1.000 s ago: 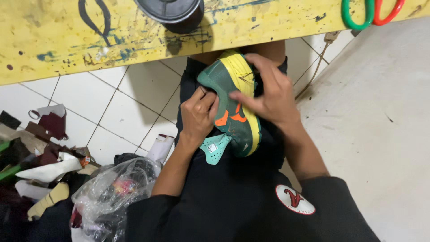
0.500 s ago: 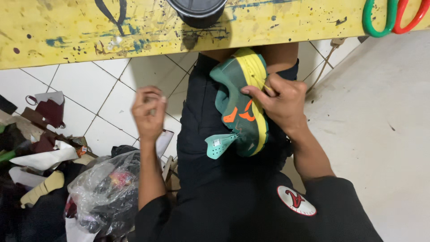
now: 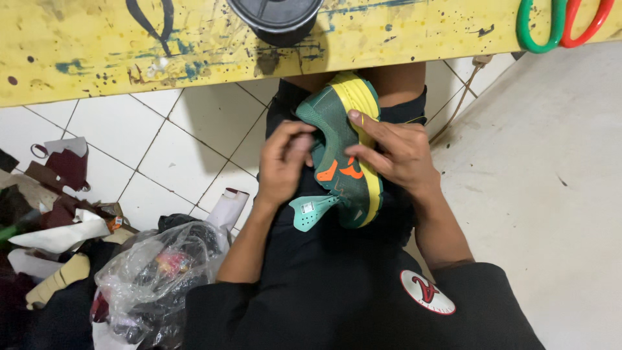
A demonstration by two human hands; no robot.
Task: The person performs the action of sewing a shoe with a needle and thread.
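Note:
A green sports shoe (image 3: pixel 340 146) with a yellow sole and orange marks lies on my lap, sole side to the right. Its pale teal tongue (image 3: pixel 311 211) hangs out toward me. My right hand (image 3: pixel 395 152) grips the shoe from the right, fingers across the sole and the upper. My left hand (image 3: pixel 285 162) is curled against the shoe's left side at its opening, fingertips pinched together there. Whether something thin is between those fingertips cannot be made out.
A paint-stained yellow table edge (image 3: pixel 129 58) runs across the top, with a black round container (image 3: pixel 275 18) and green and red scissor handles (image 3: pixel 560 26) on it. A clear plastic bag (image 3: pixel 159 272) and leather scraps (image 3: pixel 61 168) lie on the tiled floor at left.
My left hand was on the shoe, lifted away to the left, and has now come back to the shoe's opening. The right hand kept hold of the shoe throughout.

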